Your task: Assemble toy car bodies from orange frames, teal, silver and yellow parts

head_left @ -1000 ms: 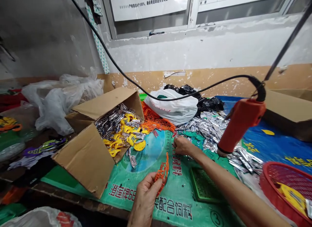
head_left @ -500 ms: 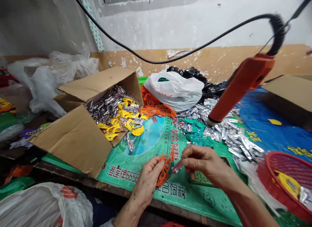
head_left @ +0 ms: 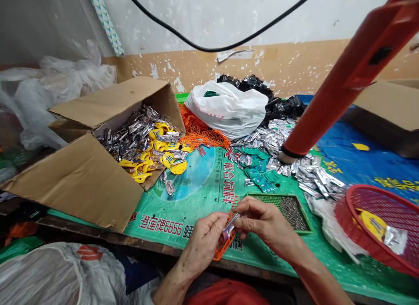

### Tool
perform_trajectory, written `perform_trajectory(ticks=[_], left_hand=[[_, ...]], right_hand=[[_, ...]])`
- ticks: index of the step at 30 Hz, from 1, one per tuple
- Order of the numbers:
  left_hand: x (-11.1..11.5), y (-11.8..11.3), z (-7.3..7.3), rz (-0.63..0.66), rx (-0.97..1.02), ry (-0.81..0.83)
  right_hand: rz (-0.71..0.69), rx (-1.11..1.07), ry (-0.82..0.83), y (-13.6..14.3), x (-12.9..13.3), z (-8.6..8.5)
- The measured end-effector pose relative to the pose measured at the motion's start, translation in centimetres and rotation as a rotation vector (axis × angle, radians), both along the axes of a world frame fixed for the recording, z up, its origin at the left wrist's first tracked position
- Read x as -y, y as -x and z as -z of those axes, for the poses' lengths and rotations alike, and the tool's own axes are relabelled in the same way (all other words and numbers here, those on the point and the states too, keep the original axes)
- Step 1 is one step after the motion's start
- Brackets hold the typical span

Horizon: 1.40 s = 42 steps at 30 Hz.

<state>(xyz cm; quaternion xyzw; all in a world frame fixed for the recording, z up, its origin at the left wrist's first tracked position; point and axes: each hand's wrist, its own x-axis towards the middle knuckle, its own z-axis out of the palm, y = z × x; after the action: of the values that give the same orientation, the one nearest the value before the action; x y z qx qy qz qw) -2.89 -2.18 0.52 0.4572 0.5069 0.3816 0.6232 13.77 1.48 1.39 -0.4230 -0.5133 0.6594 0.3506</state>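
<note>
My left hand (head_left: 207, 237) is closed on an orange plastic frame (head_left: 223, 250) near the table's front edge. Pinched in my right hand (head_left: 258, 217) is a small shiny metal piece (head_left: 230, 225), which lies against the orange frame. The fingertips of both hands nearly meet there and partly cover both parts. Just behind my right hand lies a green tray (head_left: 304, 228) with many small dark screws or pins at its right side.
At left, a cardboard box (head_left: 108, 189) spills metal and yellow parts (head_left: 167, 160). A white bag (head_left: 229, 108) stands behind. A red power tool (head_left: 330, 99) hangs at right over metal pieces (head_left: 319, 178), near a red basket (head_left: 347, 222).
My right hand has brought the metal piece against the orange frame in my left hand. The view has shifted, and the hanging red tool appears larger and nearer.
</note>
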Motion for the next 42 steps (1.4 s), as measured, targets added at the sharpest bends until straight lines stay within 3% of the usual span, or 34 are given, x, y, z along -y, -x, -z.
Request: perform_trajectory(ticks=[6, 12, 19, 23, 27, 31, 36, 42], left_hand=[[-0.1, -0.2, 0.5, -0.032, 0.112, 0.1], [0.0, 0.2, 0.5, 0.033, 0.087, 0.117], [0.6, 0.1, -1.1, 0.187, -0.077, -0.145], [1.2, -0.3, -0.7, 0.16, -0.306, -0.398], [1.5, -0.5, 0.0, 0.215, -0.406, -0.609], [1.7, -0.5, 0.3, 0.278, -0.472, -0.785], [2.0, -0.5, 0.5, 0.305, -0.481, -0.863], [2.0, -0.6, 0.7, 0.306, -0.486, -0.915]], right_hand=[[-0.069, -0.013, 0.052, -0.6, 0.2, -0.2], [-0.126, 0.0, 0.075, -1.1, 0.6, -0.3], [-0.006, 0.009, -0.218, -1.5, 1.9, 0.3], [0.109, 0.156, -0.487, -1.8, 3.0, 0.8], [0.178, 0.295, -0.817, -2.3, 3.7, 1.0], [0.191, 0.486, -1.032, -2.7, 4.4, 1.1], [0.169, 0.62, -1.147, -2.9, 5.6, 1.9], [0.231, 0.537, -1.144, -3.0, 6.5, 2.8]])
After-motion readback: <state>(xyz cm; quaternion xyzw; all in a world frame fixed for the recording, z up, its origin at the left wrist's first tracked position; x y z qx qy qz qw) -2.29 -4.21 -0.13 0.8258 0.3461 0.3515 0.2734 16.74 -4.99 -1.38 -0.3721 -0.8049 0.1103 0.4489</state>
